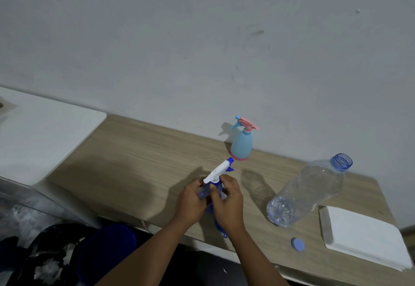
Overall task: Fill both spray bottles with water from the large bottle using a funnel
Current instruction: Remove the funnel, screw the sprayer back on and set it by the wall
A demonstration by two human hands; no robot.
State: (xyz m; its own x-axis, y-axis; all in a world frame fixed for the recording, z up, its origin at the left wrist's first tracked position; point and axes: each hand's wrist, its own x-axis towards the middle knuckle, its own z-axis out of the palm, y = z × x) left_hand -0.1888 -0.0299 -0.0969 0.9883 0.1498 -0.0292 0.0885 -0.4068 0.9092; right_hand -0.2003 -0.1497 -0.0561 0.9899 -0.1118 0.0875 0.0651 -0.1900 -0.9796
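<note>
The left hand (190,203) and right hand (227,202) both grip the blue spray bottle (217,171) (only its white-and-blue head shows clearly); a blue shape (219,227) under the right wrist is unidentifiable.

A plain domestic room is suggested, though the exact kind of room cannot be told. A wood-grain laminate table (139,162) is set against a bare, pale grey painted wall (202,38) marked with scuffs and smudges. At the left a white surface (45,133) is butted against the table. Ordinary household goods are laid out: a light blue and pink spray bottle (241,144) by the wall, a blue-and-white spray bottle (219,173) nearer, a large clear plastic bottle (310,191) and a stack of white sheets (363,236) at the right. A blue tub (107,247) and dark patterned fabric (51,261) are seen at the near left.
</note>
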